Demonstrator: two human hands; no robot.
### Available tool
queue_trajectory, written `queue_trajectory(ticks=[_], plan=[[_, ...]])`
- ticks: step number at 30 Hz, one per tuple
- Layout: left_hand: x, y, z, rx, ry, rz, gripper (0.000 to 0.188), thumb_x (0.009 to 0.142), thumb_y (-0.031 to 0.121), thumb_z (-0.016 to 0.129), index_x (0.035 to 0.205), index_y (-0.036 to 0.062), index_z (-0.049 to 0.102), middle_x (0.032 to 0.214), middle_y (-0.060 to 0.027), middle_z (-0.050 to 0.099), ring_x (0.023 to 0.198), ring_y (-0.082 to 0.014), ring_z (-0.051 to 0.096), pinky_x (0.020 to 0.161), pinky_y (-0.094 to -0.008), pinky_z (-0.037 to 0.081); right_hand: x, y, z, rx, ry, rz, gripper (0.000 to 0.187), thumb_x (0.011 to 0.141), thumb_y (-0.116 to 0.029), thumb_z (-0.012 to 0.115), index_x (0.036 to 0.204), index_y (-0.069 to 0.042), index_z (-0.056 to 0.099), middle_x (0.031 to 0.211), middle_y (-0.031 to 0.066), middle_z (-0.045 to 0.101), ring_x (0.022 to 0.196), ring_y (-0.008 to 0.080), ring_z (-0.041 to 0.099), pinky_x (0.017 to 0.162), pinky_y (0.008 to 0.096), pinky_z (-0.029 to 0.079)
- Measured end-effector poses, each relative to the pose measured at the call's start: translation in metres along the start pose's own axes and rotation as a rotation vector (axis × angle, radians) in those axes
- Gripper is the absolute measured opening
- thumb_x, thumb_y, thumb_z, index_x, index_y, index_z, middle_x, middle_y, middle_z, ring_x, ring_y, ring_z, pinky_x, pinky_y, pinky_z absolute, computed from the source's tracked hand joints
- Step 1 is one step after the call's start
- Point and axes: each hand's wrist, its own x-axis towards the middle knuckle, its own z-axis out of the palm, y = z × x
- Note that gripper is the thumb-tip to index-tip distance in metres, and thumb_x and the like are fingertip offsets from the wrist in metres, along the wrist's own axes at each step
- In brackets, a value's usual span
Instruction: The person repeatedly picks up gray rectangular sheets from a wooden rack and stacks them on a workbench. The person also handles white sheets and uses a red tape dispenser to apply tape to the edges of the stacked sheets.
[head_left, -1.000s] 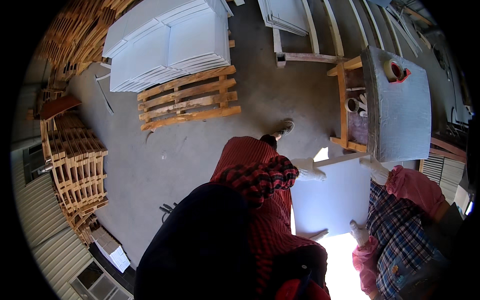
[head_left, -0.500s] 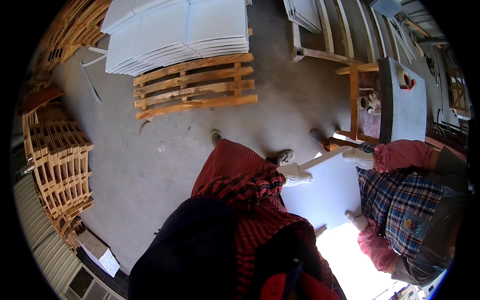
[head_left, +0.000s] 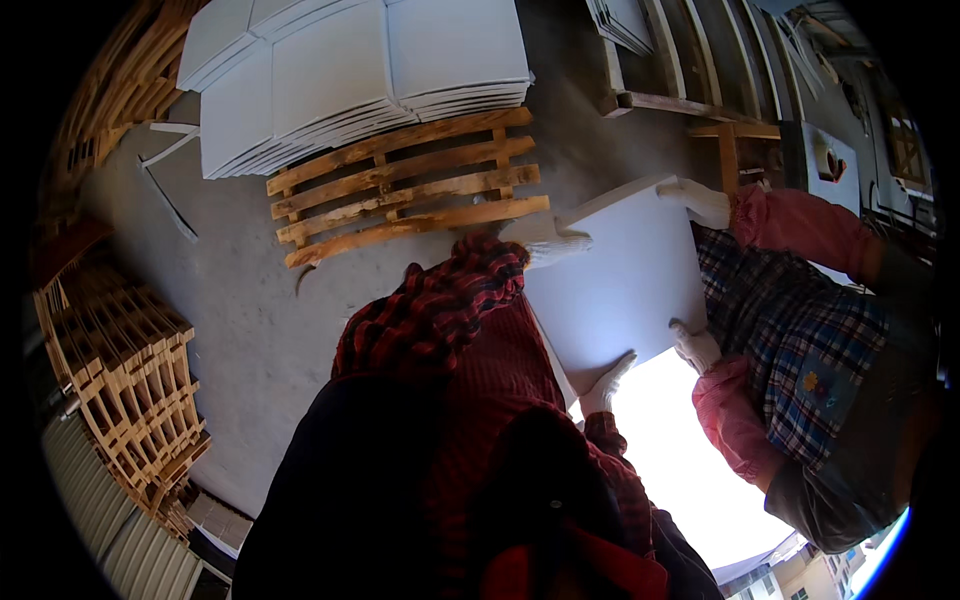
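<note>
A flat white panel (head_left: 615, 275) is held level between me and a co-worker on the right. My left hand (head_left: 550, 243), in a white knitted glove, grips its far left edge, fingers lying on the upper face. At its near edge is my right hand (head_left: 606, 385), also gloved, with the thumb along the rim and the other fingers hidden beneath. The co-worker's two gloved hands (head_left: 697, 347) hold the panel's opposite side.
Stacked white panels (head_left: 330, 70) rest on a wooden pallet (head_left: 410, 180) ahead. Piled pallets (head_left: 130, 350) line the left side. Far right are a slatted frame (head_left: 690, 60) and a table (head_left: 828, 150) with a tape roll. Glare whitens the lower right.
The panel has moved forward, closer to the stacked pallet, with my hands and the co-worker's on it. My right hand has come into sight at the near edge.
</note>
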Motion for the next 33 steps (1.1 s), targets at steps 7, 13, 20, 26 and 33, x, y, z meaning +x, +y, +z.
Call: queue_trajectory(ticks=[7,13,20,26,33], plan=[[0.017,0.005,-0.114,0.173,0.156,-0.226,0.090,0.084,0.070,0.060,0.134,-0.0040,0.055,0.128,-0.0204,0.065,0.113,-0.0334,0.065,0.096,-0.0386,0.050,-0.004,-0.025,0.139,-0.004,-0.028,0.053,0.111,0.083,-0.083,0.055,0.159,-0.009,0.023,0.162,0.0097,0.028,0.144,0.0306,0.034,0.116,0.0442,0.034],[0.063,-0.043,-0.219,0.225,0.138,-0.316,0.091,0.084,0.069,0.059,0.139,-0.0035,0.052,0.125,-0.0233,0.066,0.116,-0.0336,0.065,0.097,-0.0398,0.050,0.008,0.005,0.282,0.158,-0.102,0.077,0.112,0.082,-0.083,0.055,0.158,-0.007,0.025,0.162,0.0104,0.028,0.145,0.0313,0.032,0.118,0.0467,0.031],[0.142,-0.117,-0.364,0.231,0.068,-0.186,0.090,0.081,0.059,0.075,0.143,-0.0016,0.051,0.134,-0.0214,0.063,0.118,-0.0319,0.064,0.100,-0.0403,0.050,0.018,0.036,0.467,0.404,-0.096,0.268,0.088,0.096,-0.075,0.040,0.156,-0.011,0.029,0.157,0.0092,0.036,0.142,0.0295,0.037,0.116,0.0459,0.034],[0.210,-0.155,-0.463,0.445,0.056,0.109,0.068,0.092,0.057,0.062,0.138,0.0073,0.059,0.129,-0.0139,0.067,0.113,-0.0296,0.067,0.095,-0.0400,0.054,0.062,0.091,0.576,0.387,-0.057,0.074,0.099,0.090,-0.082,0.041,0.160,-0.015,0.019,0.163,0.0072,0.024,0.147,0.0285,0.027,0.120,0.0474,0.027],[0.113,-0.114,-0.491,0.717,0.403,0.154,0.059,0.098,0.051,0.056,0.134,0.0037,0.058,0.126,-0.0170,0.064,0.107,-0.0346,0.065,0.091,-0.0408,0.053,0.078,0.097,0.562,0.315,-0.143,0.048,0.090,0.093,-0.075,0.050,0.157,-0.017,0.025,0.156,0.0058,0.033,0.143,0.0260,0.032,0.118,0.0466,0.030]])
